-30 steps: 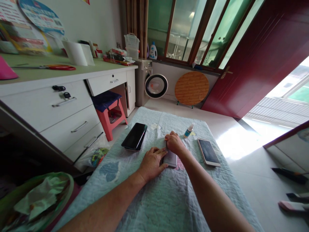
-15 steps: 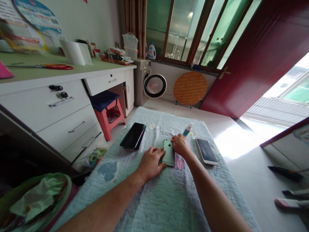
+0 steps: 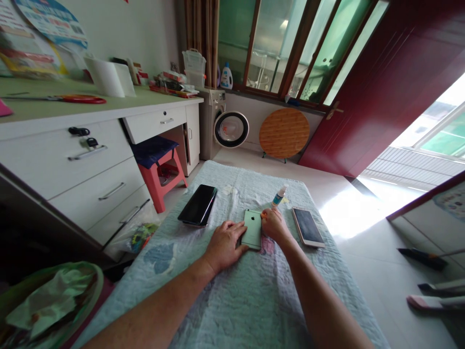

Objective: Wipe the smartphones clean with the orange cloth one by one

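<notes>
A silver-grey smartphone (image 3: 253, 231) lies back up on the quilted cloth, its dark apple logo showing. Along its left edge my left hand (image 3: 225, 246) grips it, fingertips on the back near the side and thumb by the bottom corner. My right hand (image 3: 274, 223) is closed at the upper right edge, pinching a small orange piece (image 3: 263, 215) against the phone's side; most of that piece is hidden by the fingers. Just beyond the right hand stands a small spray bottle (image 3: 279, 196) with a blue label.
A black phone (image 3: 198, 204) lies to the left on the cloth (image 3: 225, 300), on top of another flat item. A white-framed phone (image 3: 308, 227) lies at right. Left of the cloth are a waste bin (image 3: 98, 286), a red stool (image 3: 156, 186) and a drawer desk (image 3: 87, 165).
My right hand has slid slightly down along the phone's right edge with the orange piece. The left hand stays on the phone. The whole view has shifted a little.
</notes>
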Available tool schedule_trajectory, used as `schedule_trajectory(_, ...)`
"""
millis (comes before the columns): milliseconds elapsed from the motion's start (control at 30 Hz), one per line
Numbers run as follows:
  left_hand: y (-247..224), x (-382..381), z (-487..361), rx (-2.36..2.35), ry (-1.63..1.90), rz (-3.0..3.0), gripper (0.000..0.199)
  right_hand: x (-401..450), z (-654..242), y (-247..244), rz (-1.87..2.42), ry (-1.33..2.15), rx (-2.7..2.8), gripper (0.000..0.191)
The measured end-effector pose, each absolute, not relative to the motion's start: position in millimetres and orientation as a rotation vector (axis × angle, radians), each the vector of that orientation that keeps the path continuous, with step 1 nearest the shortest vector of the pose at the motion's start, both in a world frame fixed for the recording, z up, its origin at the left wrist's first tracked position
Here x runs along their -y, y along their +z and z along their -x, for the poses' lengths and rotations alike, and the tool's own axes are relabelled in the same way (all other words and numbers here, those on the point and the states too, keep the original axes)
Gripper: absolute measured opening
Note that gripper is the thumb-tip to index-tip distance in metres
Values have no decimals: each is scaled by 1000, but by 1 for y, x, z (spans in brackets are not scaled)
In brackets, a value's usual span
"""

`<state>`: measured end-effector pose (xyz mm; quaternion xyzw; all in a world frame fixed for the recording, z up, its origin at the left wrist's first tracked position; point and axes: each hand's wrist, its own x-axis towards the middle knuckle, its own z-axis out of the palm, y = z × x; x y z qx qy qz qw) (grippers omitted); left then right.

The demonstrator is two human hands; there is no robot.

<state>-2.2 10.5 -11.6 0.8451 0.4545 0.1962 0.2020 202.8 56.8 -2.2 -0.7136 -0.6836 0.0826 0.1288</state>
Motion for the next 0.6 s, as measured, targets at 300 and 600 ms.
schedule_trajectory(300,-13,-10,2,-1274,539,-2367,53,-24,-200,10,2026,350,2049,25)
schedule_trajectory(600,-15,-11,3,-1284,544,-2384,53,2,-197,32,1998,564,2062,21)
